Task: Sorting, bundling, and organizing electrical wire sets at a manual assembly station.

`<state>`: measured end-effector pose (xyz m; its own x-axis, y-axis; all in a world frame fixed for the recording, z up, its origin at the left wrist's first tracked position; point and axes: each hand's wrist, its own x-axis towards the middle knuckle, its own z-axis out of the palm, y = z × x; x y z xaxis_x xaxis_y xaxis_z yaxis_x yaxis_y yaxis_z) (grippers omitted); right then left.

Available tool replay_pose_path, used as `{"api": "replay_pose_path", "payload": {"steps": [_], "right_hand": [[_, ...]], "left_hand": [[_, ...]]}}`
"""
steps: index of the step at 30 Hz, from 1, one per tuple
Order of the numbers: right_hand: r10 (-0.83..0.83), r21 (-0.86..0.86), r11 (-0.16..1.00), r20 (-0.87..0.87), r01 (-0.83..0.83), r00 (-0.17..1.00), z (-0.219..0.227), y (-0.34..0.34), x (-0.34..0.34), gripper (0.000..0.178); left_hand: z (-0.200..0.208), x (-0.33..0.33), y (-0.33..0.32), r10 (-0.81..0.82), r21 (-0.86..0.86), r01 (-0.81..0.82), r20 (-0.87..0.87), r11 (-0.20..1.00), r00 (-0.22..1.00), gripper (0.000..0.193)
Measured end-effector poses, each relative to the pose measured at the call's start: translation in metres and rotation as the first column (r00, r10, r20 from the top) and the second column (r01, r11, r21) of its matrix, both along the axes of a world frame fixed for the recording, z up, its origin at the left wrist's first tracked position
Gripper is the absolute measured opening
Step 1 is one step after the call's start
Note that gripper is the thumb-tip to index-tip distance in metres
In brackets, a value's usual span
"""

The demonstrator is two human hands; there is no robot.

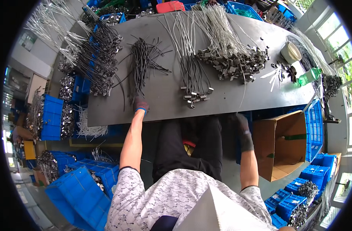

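Note:
My left hand (pixel 140 104), in a dark reddish glove with a blue cuff, is closed at the table's front edge. The lower ends of a loose bundle of thin black cables (pixel 140 63) come together at its fingers. At the front edge farther right is my right hand (pixel 242 124), in a dark grey glove. Its fingers are blurred and hard to make out. Between the hands lies a bundle of cables with small metal end pieces (pixel 193 75). A larger heap of silvery cables with metal end pieces (pixel 231 61) lies beyond my right hand.
A grey table (pixel 156 109) spans the front. On its right are white strips (pixel 276 76), a pale bowl (pixel 290 53) and a green bottle (pixel 310 76). An open cardboard box (pixel 266 146) stands below right. Blue crates (pixel 81 192) of metal parts surround me.

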<state>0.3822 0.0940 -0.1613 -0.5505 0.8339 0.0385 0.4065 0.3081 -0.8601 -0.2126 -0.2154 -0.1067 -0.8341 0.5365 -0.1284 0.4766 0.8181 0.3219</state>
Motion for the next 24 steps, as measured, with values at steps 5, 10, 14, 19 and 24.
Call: {"api": "replay_pose_path", "payload": {"steps": [5,10,14,19,24], "right_hand": [[-0.319,0.058,0.946,0.336,0.318,0.886,0.059,-0.236,0.104,0.026],[0.210,-0.448,0.804,0.829,0.391,0.519,-0.054,-0.371,0.293,0.035],[0.055,-0.308,0.882,0.819,0.357,0.571,0.010,-0.427,0.246,0.033],[0.081,-0.450,0.825,0.693,0.342,0.716,-0.004,-0.471,0.274,0.034],[0.332,-0.519,0.766,0.824,0.378,0.459,-0.029,-0.479,0.285,0.033]], "left_hand": [[0.042,0.133,0.017,-0.095,0.360,-0.627,0.905,0.691,0.416,0.013],[0.085,0.290,0.115,-0.513,0.348,-0.707,0.858,0.616,-0.025,0.005],[0.062,0.404,0.177,-0.463,0.371,-0.558,0.886,0.742,-0.026,0.010],[0.050,0.477,0.204,-0.394,0.308,-0.640,0.919,0.704,0.008,0.011],[0.151,0.435,0.234,-0.415,0.653,-0.538,0.756,0.533,0.507,0.015]]}}
